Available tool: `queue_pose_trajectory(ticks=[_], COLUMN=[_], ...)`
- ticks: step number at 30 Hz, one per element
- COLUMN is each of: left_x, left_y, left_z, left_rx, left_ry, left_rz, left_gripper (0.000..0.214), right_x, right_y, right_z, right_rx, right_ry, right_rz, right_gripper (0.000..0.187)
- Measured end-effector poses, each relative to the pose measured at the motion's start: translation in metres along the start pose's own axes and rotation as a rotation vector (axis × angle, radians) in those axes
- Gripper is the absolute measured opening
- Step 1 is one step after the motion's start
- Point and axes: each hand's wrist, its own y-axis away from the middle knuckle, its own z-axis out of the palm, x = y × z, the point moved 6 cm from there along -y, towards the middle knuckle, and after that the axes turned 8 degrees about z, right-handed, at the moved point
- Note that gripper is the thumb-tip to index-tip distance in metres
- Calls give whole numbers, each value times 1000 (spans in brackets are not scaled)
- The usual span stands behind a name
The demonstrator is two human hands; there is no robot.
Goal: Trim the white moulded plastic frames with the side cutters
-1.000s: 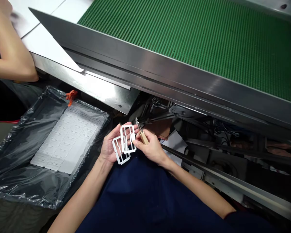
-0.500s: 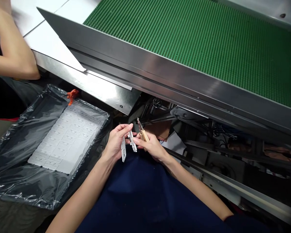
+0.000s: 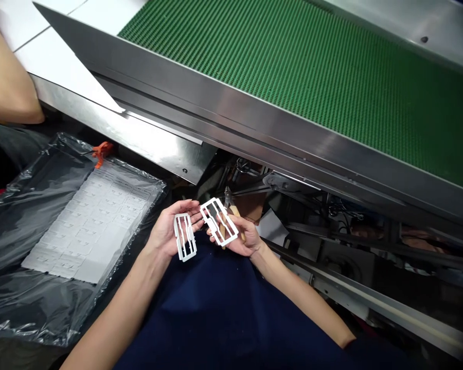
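Observation:
In my left hand (image 3: 165,231) lies a white slotted plastic frame (image 3: 185,237), its flat face turned up, with the fingers stretched behind it. My right hand (image 3: 247,239) grips a second white plastic frame (image 3: 219,222) by its right side. The same right hand also holds side cutters (image 3: 233,209) with tan handles, tucked behind that frame with the jaws pointing away from me. Both frames are apart, side by side above my dark blue apron (image 3: 224,308). Part of the right fingers is hidden by the frame.
A green ribbed conveyor belt (image 3: 293,82) runs behind a metal rail (image 3: 200,92). At left, a plastic-lined tray (image 3: 61,324) holds stacked pale sheets (image 3: 88,221), with an orange clip (image 3: 101,151) on its edge. Another person's arm (image 3: 10,77) rests at the upper left.
Both frames have turned from edge-on to face-up, and my hands have moved farther apart. My left fingers have opened out under their frame. The view has shifted slightly to the right.

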Motion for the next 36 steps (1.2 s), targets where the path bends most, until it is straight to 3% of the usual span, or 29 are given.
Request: queue_pose_trajectory(ticks=[5,8,10,12,14,16,19,24,30,36], left_x=[-23,-35,-32,-19,-5,0,-6,-17,-12,6], left_y=[5,16,26,37,51,61,62,55,61,65], left_z=[-15,-21,-23,-18,-4,11,24,24,28,28], left_rx=[-42,-69,-35,24,60,40,-1,-16,100,161], left_ry=[15,-112,-284,-520,-733,-846,-873,-837,-893,-999], left_rz=[-53,-23,104,338,585,710,662,576,715,852], left_gripper=[28,28,22,17,16,18,27,35,32,14], right_x=[-1,-1,-2,-3,-5,-7,-11,-18,-20,-18], right_y=[0,-1,-1,-2,-2,-2,-1,2,3,2], right_z=[-4,-4,-4,-2,-1,-1,-1,8,7,6], right_rx=[11,13,6,-14,-10,36,119,143,180,163], right_ry=[-4,5,3,-1,3,28,94,178,184,176], right_rz=[27,34,34,20,-13,-50,-115,-223,-254,-215], right_gripper=[31,31,31,30,30,31,33,30,33,34])
